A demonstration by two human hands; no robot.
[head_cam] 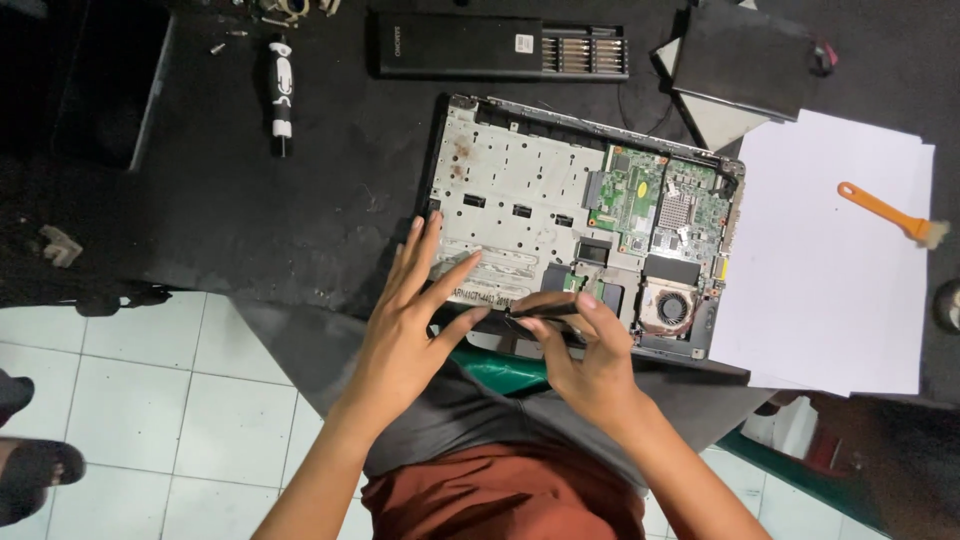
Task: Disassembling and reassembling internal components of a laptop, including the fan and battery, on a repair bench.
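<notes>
An opened laptop chassis (560,210), with its silver metal inner plate and green circuit board laid bare, lies on the black worktop (300,200) close to the near edge. The left hand (405,320) rests on the near left part of the silver plate, fingers spread and stretched flat, holding nothing. The right hand (590,365) sits just beside it at the chassis's near edge, fingers curled and pinched round a thin black tool (540,311) that lies roughly level, its tip pointing towards the left hand's fingertips; what kind of tool it is cannot be told. A round copper-coloured cooling fan (672,306) sits in the near right corner of the chassis, just right of the right hand.

At the far side of the worktop lies a long black case of screwdriver bits (500,46), its right part showing a row of bits. A black and white screwdriver handle (282,88) lies well to the left of it, with a few small screws (225,42) near its top. A flat black rectangular laptop part (745,55) lies at the far right. To the right of the chassis white sheets of paper (830,270) are spread, and an orange-handled brush (890,214) lies on them, bristles at the right. Below the worktop white floor tiles (130,400) show
</notes>
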